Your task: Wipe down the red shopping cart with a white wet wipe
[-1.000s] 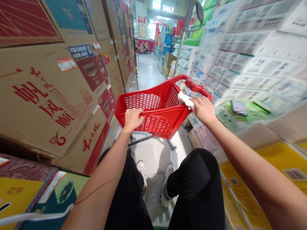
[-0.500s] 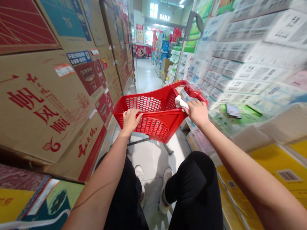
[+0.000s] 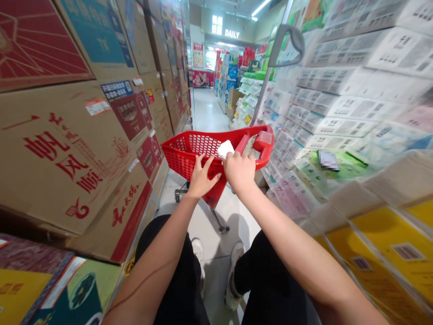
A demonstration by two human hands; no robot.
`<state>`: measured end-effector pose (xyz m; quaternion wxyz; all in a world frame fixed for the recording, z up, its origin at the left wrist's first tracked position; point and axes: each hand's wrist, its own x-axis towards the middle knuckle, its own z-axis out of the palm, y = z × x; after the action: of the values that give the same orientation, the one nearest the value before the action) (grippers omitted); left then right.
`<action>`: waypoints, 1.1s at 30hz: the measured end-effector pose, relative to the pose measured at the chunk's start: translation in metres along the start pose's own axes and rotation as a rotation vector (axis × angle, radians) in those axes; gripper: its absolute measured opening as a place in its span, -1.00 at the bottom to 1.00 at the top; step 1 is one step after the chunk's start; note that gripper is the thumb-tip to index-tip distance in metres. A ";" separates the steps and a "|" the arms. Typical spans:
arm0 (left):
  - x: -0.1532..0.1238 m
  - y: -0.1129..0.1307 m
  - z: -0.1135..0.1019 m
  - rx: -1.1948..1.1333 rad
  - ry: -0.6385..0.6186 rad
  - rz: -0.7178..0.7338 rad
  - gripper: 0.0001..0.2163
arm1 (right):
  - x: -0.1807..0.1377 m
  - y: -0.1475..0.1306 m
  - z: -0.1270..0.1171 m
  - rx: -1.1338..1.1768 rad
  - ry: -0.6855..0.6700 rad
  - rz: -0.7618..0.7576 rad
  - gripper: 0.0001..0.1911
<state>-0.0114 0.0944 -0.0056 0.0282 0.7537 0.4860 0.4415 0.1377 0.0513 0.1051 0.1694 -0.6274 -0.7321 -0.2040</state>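
Observation:
A red plastic shopping basket on wheels (image 3: 189, 155) stands in the aisle just ahead of my knees, with a grey pull handle (image 3: 287, 43) rising at its far right. My left hand (image 3: 202, 177) lies on the basket's near rim with its fingers spread apart. My right hand (image 3: 239, 170) is closed on the same rim beside it and pinches a small white folded paper (image 3: 225, 148) against the basket. My black trousers and white shoes show below.
Stacked brown cardboard cartons (image 3: 74, 135) wall the aisle's left side. White and green wrapped tissue packs (image 3: 355, 95) and yellow boxes (image 3: 389, 253) fill the right. The pale floor (image 3: 206, 108) runs ahead to shelves under a DAILY sign (image 3: 232, 34).
The basket has swung round to the left and come level. My right hand moved left along the rim to sit beside my left hand, whose fingers have opened.

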 end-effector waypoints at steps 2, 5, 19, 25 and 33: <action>0.002 -0.010 -0.003 -0.014 -0.005 -0.023 -0.29 | 0.003 -0.014 -0.007 0.036 -0.044 -0.008 -0.58; 0.005 -0.023 -0.007 -0.039 -0.021 -0.053 -0.21 | 0.006 -0.026 -0.016 0.098 -0.077 -0.062 -0.56; 0.030 -0.040 -0.009 -0.188 0.101 -0.101 -0.59 | 0.048 0.096 -0.037 0.815 0.472 -0.032 -0.46; 0.037 -0.030 -0.022 -0.221 0.096 -0.182 -0.61 | 0.023 0.079 -0.010 0.679 0.283 -0.148 -0.63; 0.049 0.070 -0.072 -0.172 0.212 -0.009 -0.71 | 0.022 0.033 0.006 0.623 0.227 -0.097 -0.63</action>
<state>-0.0055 0.0671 0.1029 0.0430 0.6956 0.4499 0.5585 0.1668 0.0775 0.1134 0.4236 -0.4831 -0.7648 -0.0467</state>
